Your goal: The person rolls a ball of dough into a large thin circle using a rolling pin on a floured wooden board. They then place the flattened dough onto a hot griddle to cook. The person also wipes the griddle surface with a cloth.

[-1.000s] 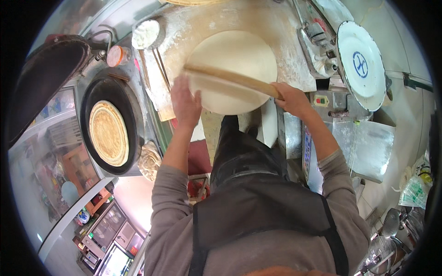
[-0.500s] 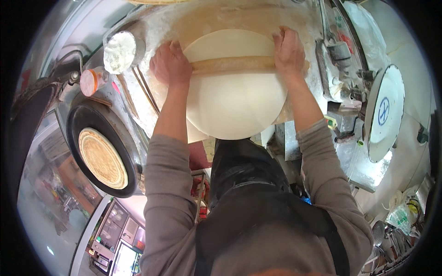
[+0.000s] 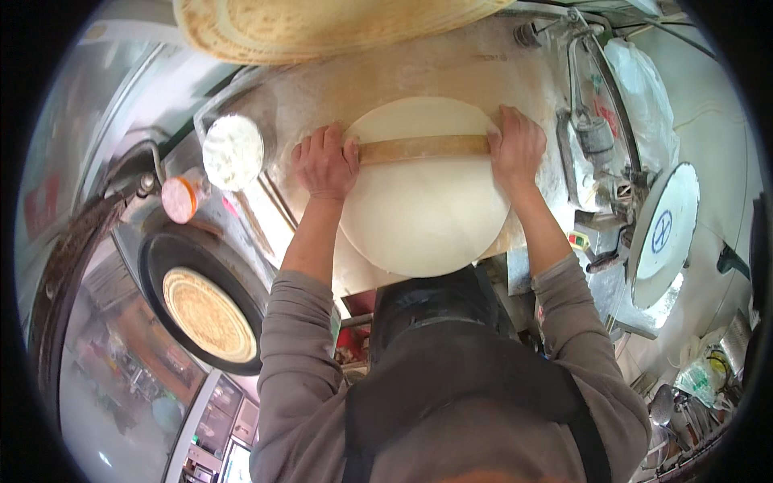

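Observation:
A wide round sheet of pale dough (image 3: 423,213) lies on the floured board (image 3: 451,60), its near edge at the board's front edge by my apron. Across the upper part of the dough lies a wooden rolling pin (image 3: 424,149). My left hand (image 3: 326,158) is closed over the pin's left end, and my right hand (image 3: 517,146) over its right end. Both hands hide the pin's tips.
To the left are a tub of white flour (image 3: 233,151), an orange-rimmed jar (image 3: 179,200) and a black round pan (image 3: 153,266) holding a browned flatbread (image 3: 208,314). Another large flatbread (image 3: 338,24) sits beyond the board. At right stands a white enamel plate (image 3: 680,217).
The whole view has shifted, so the board and surroundings appear lower and more of the far flatbread shows. Both hands keep hold of the rolling pin on the dough.

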`<state>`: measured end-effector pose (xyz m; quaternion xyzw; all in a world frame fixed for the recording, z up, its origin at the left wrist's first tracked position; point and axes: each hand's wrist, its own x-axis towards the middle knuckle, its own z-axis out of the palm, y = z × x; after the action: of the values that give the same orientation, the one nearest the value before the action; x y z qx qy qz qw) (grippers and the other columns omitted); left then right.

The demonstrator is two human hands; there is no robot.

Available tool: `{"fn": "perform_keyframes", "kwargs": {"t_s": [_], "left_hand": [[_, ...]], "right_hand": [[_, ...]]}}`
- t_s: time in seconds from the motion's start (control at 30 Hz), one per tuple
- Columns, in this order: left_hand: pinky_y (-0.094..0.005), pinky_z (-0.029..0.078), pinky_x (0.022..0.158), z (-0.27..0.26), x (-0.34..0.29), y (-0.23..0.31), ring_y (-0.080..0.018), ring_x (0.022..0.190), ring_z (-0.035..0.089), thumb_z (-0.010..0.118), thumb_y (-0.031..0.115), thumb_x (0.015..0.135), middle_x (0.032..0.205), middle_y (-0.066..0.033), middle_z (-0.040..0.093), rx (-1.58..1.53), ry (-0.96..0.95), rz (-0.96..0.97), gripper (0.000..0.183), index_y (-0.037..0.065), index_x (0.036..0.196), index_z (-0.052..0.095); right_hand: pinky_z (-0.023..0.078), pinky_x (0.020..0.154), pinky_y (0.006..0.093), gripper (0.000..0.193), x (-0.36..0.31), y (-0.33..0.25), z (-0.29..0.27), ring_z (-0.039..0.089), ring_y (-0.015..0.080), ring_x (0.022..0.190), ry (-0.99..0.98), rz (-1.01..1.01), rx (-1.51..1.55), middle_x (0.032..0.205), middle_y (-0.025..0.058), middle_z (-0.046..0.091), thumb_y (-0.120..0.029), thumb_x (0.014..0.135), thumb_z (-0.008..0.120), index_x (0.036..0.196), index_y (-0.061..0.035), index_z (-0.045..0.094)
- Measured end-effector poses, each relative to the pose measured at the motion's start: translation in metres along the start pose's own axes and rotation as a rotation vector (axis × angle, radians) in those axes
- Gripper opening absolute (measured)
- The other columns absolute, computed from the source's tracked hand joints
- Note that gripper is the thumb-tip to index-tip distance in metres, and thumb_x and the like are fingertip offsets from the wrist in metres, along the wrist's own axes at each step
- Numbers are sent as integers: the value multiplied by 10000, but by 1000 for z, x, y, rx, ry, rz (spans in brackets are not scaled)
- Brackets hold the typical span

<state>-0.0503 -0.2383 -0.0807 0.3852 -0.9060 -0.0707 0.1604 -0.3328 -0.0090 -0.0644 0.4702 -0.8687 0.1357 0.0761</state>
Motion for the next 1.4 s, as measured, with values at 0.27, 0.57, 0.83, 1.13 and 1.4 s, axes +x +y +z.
{"fn": "perform_keyframes", "kwargs": {"t_s": [0.27, 0.57, 0.83, 1.13, 1.4], "left_hand": [[-485, 468, 893, 7, 127, 24, -324, 1088, 649, 578, 371, 994, 1041, -79, 730, 64, 6, 1, 276, 147, 1052, 729], [-597, 368, 1100, -39, -40, 65, -359, 1347, 521, 712, 342, 949, 1417, -246, 587, -223, 15, -497, 746, -23, 1517, 397], [-406, 631, 801, -78, -157, 83, -284, 1010, 722, 686, 195, 1005, 1257, -200, 686, -1499, -766, -1271, 516, -69, 1411, 505], [-480, 365, 1164, -94, -193, 68, -367, 1416, 465, 675, 214, 957, 1520, -211, 498, -204, 141, -187, 658, 15, 1534, 429], [-602, 190, 1232, -44, -202, 86, -390, 1497, 345, 571, 387, 1016, 1621, -157, 400, 100, 20, -268, 536, 113, 1471, 505]], "right_hand": [[501, 863, 492, 298, 141, -21, -7, 639, 425, 1033, -51, 268, 468, 1118, 192, 694, -286, 972, 661, 1145, -45, 642], [581, 873, 490, 514, 69, -34, -41, 693, 404, 1056, -507, 12, 104, 1197, 249, 679, -380, 766, 781, 1110, -5, 711], [537, 890, 349, 536, -4, 24, -62, 682, 230, 931, -769, 351, 987, 1044, 169, 734, -123, 738, 741, 1237, 56, 664], [518, 963, 427, 536, -167, 32, -160, 674, 319, 1087, -689, -43, 391, 1213, 165, 702, -118, 833, 713, 1342, -3, 593], [313, 1143, 555, 589, -144, 18, -70, 529, 295, 1288, 103, -213, 59, 1365, 99, 606, -371, 933, 702, 1413, -68, 549]]}}
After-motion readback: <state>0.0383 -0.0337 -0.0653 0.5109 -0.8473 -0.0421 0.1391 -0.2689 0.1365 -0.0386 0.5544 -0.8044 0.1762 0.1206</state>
